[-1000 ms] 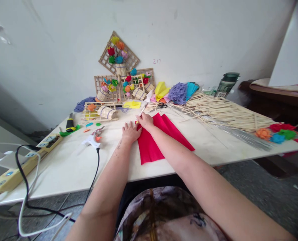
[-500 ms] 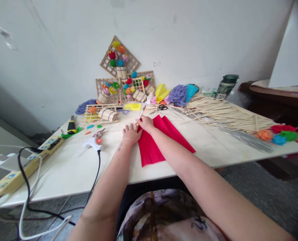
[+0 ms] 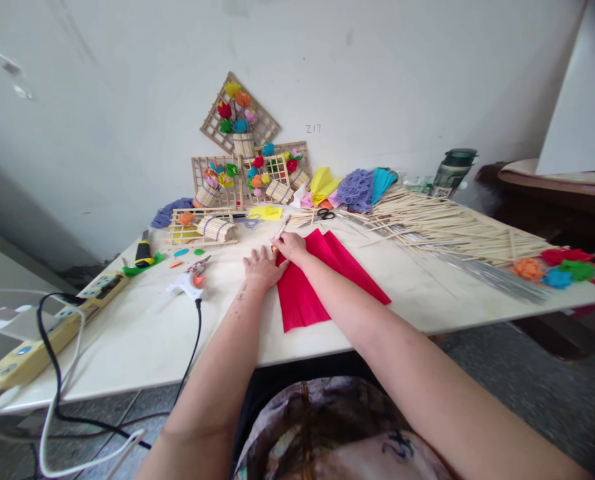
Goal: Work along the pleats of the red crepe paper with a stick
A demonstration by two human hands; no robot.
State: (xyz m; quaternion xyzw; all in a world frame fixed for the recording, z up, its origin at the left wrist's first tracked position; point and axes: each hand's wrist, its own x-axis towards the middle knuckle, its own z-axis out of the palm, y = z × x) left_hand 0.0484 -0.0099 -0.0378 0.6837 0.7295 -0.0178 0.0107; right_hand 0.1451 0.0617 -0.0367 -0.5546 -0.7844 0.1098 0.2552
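Red crepe-like sheets [image 3: 302, 297] lie overlapping on the white table. My right hand [image 3: 291, 245] is closed round a white pen [image 3: 280, 231] at the upper left corner of the red material. A small yellow piece [image 3: 274, 249] shows beside its fingertips. Just to the left, my left hand [image 3: 264, 267] lies flat with spread fingers, its thumb on the edge of the red sheet. A white glue gun [image 3: 186, 287] rests left of this hand, near small orange, blue and green cut pieces.
Stick frames with paper flowers [image 3: 217, 180] lean on the wall. Scissors [image 3: 325, 214], purple yarn [image 3: 356, 189] and many thin sticks [image 3: 427, 220] lie behind and right. A cutter [image 3: 143, 252] and a power strip [image 3: 52, 333] are at left.
My left thumb has shifted slightly to the right over the red sheet's edge. My right hand keeps its grip on the pen in nearly the same place.
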